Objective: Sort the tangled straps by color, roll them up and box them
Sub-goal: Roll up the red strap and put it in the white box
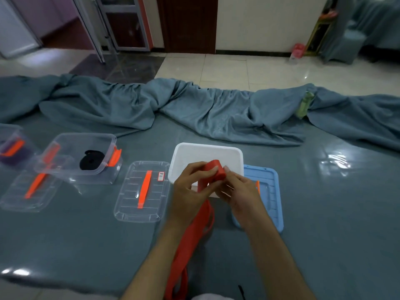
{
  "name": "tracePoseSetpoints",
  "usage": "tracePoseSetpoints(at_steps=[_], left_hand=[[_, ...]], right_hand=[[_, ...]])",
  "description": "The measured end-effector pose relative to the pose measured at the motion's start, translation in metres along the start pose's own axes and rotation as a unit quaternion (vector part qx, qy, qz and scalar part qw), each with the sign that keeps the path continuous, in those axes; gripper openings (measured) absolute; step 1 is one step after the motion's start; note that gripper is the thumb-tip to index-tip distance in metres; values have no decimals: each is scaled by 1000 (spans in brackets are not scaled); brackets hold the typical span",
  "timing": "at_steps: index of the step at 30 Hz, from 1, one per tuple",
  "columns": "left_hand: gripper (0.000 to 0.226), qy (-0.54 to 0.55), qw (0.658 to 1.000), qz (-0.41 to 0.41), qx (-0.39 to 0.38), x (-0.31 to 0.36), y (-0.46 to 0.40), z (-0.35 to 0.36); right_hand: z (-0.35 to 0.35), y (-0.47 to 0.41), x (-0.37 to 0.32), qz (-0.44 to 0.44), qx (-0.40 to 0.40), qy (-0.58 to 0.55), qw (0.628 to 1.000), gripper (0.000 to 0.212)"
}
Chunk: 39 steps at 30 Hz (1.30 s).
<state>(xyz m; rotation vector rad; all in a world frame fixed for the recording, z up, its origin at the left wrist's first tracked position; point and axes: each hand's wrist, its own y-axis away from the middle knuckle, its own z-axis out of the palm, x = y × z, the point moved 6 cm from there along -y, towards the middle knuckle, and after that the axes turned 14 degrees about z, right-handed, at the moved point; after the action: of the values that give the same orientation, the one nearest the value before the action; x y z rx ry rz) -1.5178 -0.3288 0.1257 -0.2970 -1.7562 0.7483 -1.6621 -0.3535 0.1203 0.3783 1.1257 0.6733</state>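
The red strap (190,239) is cut off at the bottom edge; its rolled end is gripped by left hand (190,187) and right hand (240,191) fingers before the white box (207,152).

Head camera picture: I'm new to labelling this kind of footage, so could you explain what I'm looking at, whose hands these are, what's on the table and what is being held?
There is no machine here. The one picture comes from a wide-angle camera worn on a person's head, looking forward and down, so the two arms reaching in from below are that person's own.

The left hand and right hand together hold a red strap. Its upper end is already wound into a small roll between the fingers; the loose rest trails down toward the person.

Behind the hands stands a white box, with a blue lid lying beside it. To the left lie a clear lid with an orange handle and a clear box holding a rolled black strap. Farther left, at the picture's edge, is another clear box with something purple inside. A grey-blue cloth covers the table and bunches up along the back.
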Motion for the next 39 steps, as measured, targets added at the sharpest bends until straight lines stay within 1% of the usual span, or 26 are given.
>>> tracePoseSetpoints(at_steps=[3,5,7,8,10,12,16,19,21,23,24,26,29,31,33,36,37,39], left_hand=[[36,-5,999,38,10,0,-1,-15],[34,-4,999,47,3,1,-1,-24],[35,8,999,39,-7,2,1,-32],[35,12,999,38,-10,2,2,-36],[37,28,999,37,-15,3,2,-46],[39,66,997,33,-26,3,3,-56],[39,138,989,-18,-57,5,12,-74],[39,191,977,-35,-84,11,10,-87],[43,228,971,-42,-57,16,6,-99],[46,245,968,-60,9,19,4,-111],[42,249,966,-62,41,21,4,-115],[33,241,965,-60,85,22,4,-119],[26,227,966,-57,113,21,6,-117],[28,201,973,-51,97,19,7,-113],[34,155,985,-46,56,16,7,-110],[36,127,992,-26,10,12,3,-111],[35,118,993,-13,5,11,2,-112],[33,120,992,-18,20,11,2,-114]], right_hand=[[9,1,0,-39,57,98,993,28],[13,5,-1,-81,79,112,987,20],[19,12,-4,-149,63,97,982,29],[24,17,-4,-180,37,101,978,32],[37,24,-2,-221,-14,149,964,29],[43,28,0,-246,-21,182,952,30],[55,33,7,-266,-32,148,952,40],[71,30,20,-266,-54,112,956,41],[82,27,28,-267,-72,82,958,40],[87,25,34,-263,-79,59,960,37],[88,24,35,-264,-76,62,960,32],[89,25,36,-275,-60,89,956,24],[94,29,34,-286,-46,98,952,28],[94,29,33,-300,-35,84,950,34],[91,25,33,-302,-21,71,950,36],[90,19,38,-259,-38,77,962,32],[90,19,38,-250,-42,85,964,32],[90,21,31,-258,-5,127,958,32]])
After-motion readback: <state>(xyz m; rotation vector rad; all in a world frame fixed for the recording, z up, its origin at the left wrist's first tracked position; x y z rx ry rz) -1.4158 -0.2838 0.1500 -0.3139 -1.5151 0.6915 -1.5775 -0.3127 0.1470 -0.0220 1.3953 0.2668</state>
